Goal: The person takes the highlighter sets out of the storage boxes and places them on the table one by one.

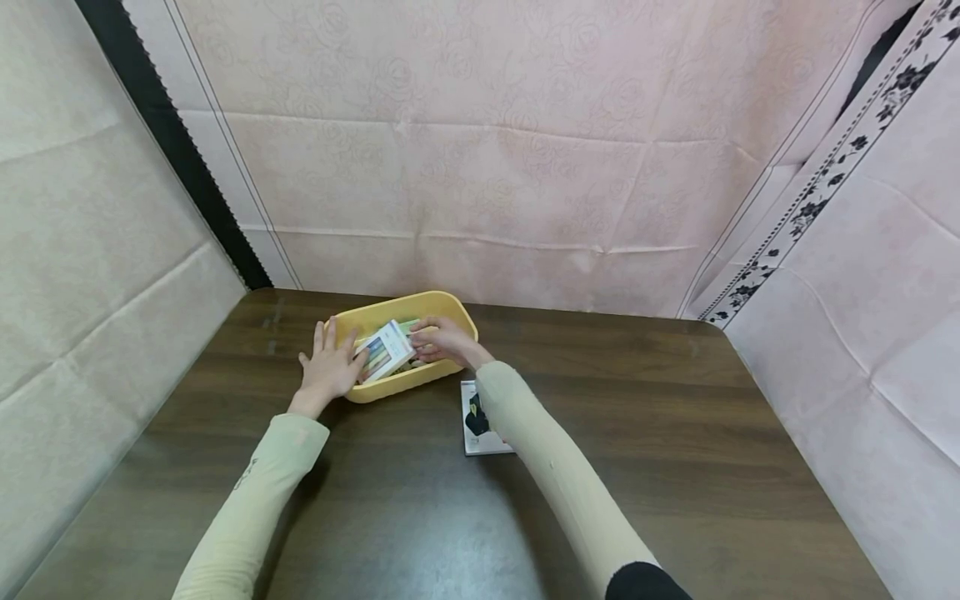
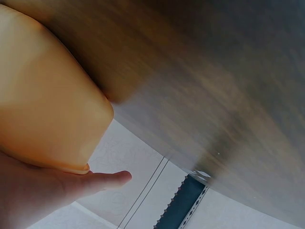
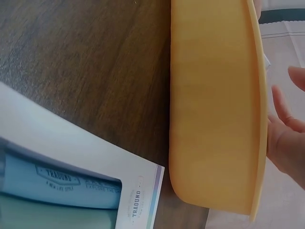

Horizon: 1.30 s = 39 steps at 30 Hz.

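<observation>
My left hand (image 1: 327, 372) rests at the left end of a yellow plastic basket (image 1: 405, 387), its fingers spread over the rim. In the left wrist view a straight digit (image 2: 107, 182) extends along the basket's rim. Inside the basket, a white box (image 1: 387, 352) with coloured tubes pictured on it lies tilted, with something green (image 1: 407, 326) behind it. My right hand (image 1: 442, 340) reaches over the basket's right part, fingers loosely bent near the box's corner. The right wrist view shows the fingers (image 3: 281, 107) spread above the rim, nothing between them.
A flat white box (image 3: 138, 191) marked TRAOUND, with blue and green tubes behind its window, lies on the brown wooden table (image 1: 645, 467) below my right forearm. A black wrist device (image 1: 477, 416) overlaps it. Pale patterned cloth (image 1: 480, 167) hangs beyond the table.
</observation>
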Tool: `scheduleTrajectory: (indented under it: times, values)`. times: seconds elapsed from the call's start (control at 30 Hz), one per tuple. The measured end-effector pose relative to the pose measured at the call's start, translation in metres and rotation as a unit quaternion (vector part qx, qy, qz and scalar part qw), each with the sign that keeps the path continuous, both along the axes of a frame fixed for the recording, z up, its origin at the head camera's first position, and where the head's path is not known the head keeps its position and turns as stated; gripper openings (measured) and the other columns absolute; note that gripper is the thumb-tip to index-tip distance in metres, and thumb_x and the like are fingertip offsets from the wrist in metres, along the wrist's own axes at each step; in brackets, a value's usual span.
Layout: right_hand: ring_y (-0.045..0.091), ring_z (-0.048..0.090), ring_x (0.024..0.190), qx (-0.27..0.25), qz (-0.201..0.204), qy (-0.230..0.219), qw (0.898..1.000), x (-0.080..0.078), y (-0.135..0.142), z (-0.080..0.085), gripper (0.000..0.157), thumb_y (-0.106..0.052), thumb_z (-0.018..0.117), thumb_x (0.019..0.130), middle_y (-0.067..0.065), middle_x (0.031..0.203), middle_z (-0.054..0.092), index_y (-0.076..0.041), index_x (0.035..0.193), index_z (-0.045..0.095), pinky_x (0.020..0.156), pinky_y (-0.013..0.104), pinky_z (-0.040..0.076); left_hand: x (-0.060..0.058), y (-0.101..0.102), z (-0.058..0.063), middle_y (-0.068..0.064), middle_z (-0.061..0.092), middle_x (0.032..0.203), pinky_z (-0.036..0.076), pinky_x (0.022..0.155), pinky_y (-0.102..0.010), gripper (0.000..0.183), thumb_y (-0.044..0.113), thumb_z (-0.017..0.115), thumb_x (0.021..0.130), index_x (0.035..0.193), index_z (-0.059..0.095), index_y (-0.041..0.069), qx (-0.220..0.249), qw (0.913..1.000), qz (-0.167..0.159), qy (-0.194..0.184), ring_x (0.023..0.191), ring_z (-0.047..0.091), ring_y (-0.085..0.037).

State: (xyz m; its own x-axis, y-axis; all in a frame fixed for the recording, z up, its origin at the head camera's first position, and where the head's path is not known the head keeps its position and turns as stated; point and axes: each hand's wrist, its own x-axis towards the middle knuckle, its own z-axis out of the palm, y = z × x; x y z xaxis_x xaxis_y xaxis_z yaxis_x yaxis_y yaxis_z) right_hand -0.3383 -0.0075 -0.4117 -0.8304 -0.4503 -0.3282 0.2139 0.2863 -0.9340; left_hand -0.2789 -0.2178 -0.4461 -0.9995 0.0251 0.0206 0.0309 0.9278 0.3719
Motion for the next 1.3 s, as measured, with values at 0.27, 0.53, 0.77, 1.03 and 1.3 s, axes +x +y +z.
scheduleTrajectory:
  times: [0.27,0.53,0.77,1.03,1.3]
  values:
    - [0.030,0.064,0.087,0.023,-0.003,0.042,0.999,0.0023,-0.0038,-0.0039,0.039,-0.005,0.060,0.083,0.015,0.095,0.061,-0.001,0.120,0.051,0.078,0.034,0.053,0.0004,0.0000,0.0001,-0.021,-0.007,0.149,0.006,0.091,-0.076,0.057,0.043,0.028,0.095,0.142,0.021,0.012,0.003,1.0000,0.001,0.002,0.135,-0.014,-0.040]
    - [0.028,0.064,0.087,0.033,-0.019,0.062,0.997,0.0065,-0.0066,-0.0054,0.038,-0.004,0.065,0.079,0.020,0.102,0.063,0.000,0.115,0.054,0.077,0.034,0.053,0.0011,0.0000,-0.0006,-0.021,-0.007,0.149,0.007,0.090,-0.076,0.058,0.044,0.028,0.094,0.142,0.021,0.012,0.000,1.0000,0.002,0.002,0.135,-0.009,-0.042]
    - [0.028,0.064,0.089,0.031,-0.028,0.071,0.997,0.0094,-0.0100,-0.0063,0.035,-0.002,0.064,0.079,0.021,0.101,0.063,0.000,0.113,0.055,0.079,0.034,0.052,0.0009,-0.0001,0.0000,-0.021,-0.009,0.149,0.007,0.090,-0.076,0.058,0.043,0.028,0.095,0.142,0.021,0.011,-0.001,1.0000,0.003,0.002,0.135,-0.010,-0.042]
    - [0.027,0.065,0.086,0.034,-0.036,0.069,0.996,0.0098,-0.0097,-0.0056,0.040,-0.002,0.064,0.079,0.021,0.102,0.062,0.001,0.117,0.052,0.075,0.032,0.053,0.0013,0.0004,-0.0004,-0.021,-0.007,0.149,0.007,0.090,-0.076,0.058,0.044,0.028,0.094,0.142,0.022,0.011,0.000,1.0000,0.002,0.007,0.135,-0.008,-0.042]
    - [0.030,0.065,0.085,0.033,-0.040,0.069,0.996,0.0095,-0.0077,-0.0026,0.037,0.001,0.061,0.080,0.023,0.097,0.062,0.002,0.116,0.049,0.072,0.032,0.054,0.0009,0.0006,0.0007,-0.020,-0.007,0.149,0.008,0.090,-0.076,0.058,0.043,0.029,0.094,0.142,0.021,0.011,0.004,1.0000,-0.001,0.009,0.135,-0.009,-0.042]
